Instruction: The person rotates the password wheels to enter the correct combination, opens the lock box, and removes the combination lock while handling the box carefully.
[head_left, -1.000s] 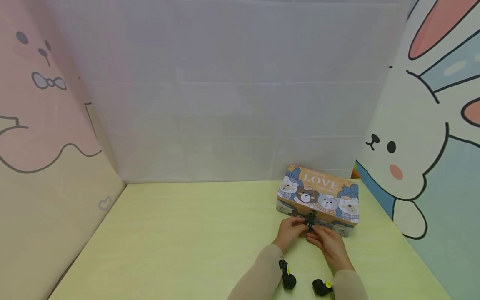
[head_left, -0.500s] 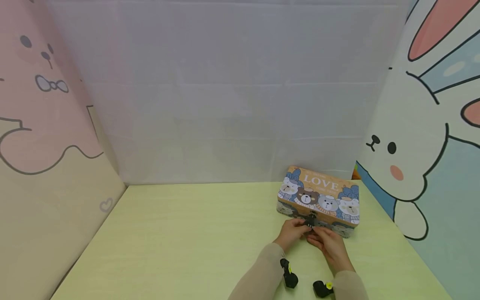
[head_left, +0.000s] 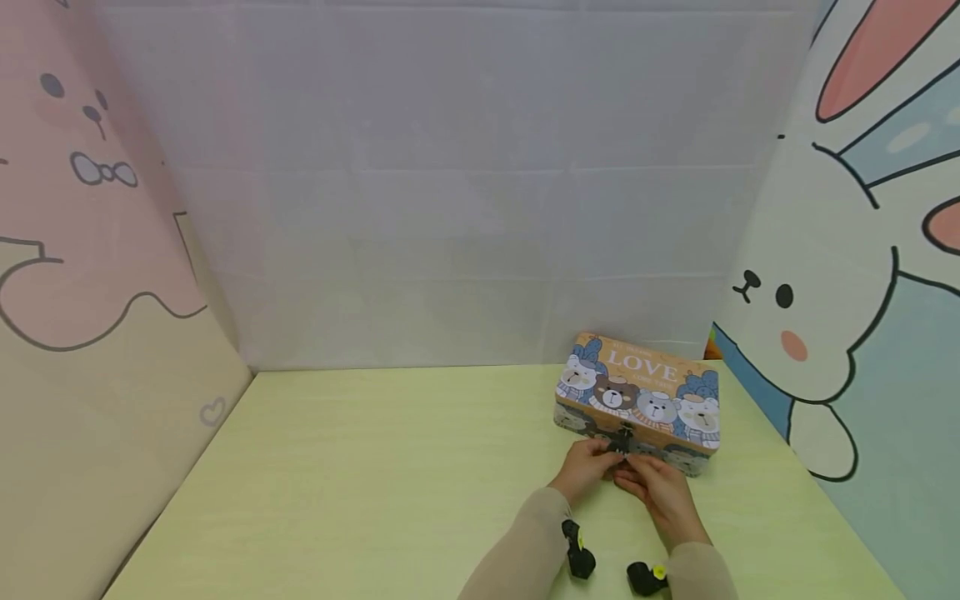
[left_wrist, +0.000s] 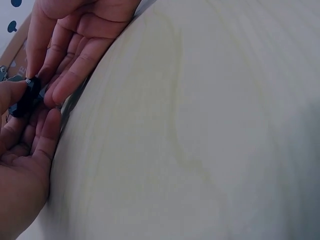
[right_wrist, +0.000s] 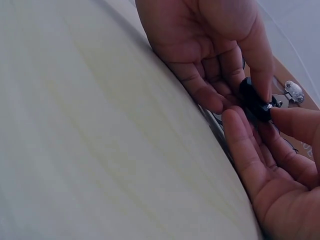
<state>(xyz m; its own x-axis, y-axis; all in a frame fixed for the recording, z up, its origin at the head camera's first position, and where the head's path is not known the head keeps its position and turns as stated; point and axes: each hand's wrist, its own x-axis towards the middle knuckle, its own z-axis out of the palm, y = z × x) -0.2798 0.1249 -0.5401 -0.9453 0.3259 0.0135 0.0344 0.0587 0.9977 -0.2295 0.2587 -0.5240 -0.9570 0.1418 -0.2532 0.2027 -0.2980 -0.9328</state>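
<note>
A tin box [head_left: 656,367] with cartoon bears and the word LOVE on its lid stands at the table's right rear, lid down. At its front clasp is a small black combination padlock [right_wrist: 254,100], with tiny pale marks along one edge. The left hand [head_left: 582,470] pinches it from the left, and the right hand [head_left: 662,490] from the right. In the right wrist view both thumbs meet at the lock's edge, other fingers curled beneath it. A metal clasp [right_wrist: 294,92] shows just beyond. Fingers hide part of the lock, so I cannot tell whether its shackle is fastened.
The pale yellow table [head_left: 360,483] stretches to the left of the box. A white sheet [head_left: 450,192] hangs behind. Printed panels rise at both sides, with a rabbit panel [head_left: 817,333] close to the box. Black wrist devices [head_left: 579,558] sit by the sleeves.
The head view has shifted slightly. Both hands stay at the padlock with only tiny finger movement, and the box has not visibly moved on the table.
</note>
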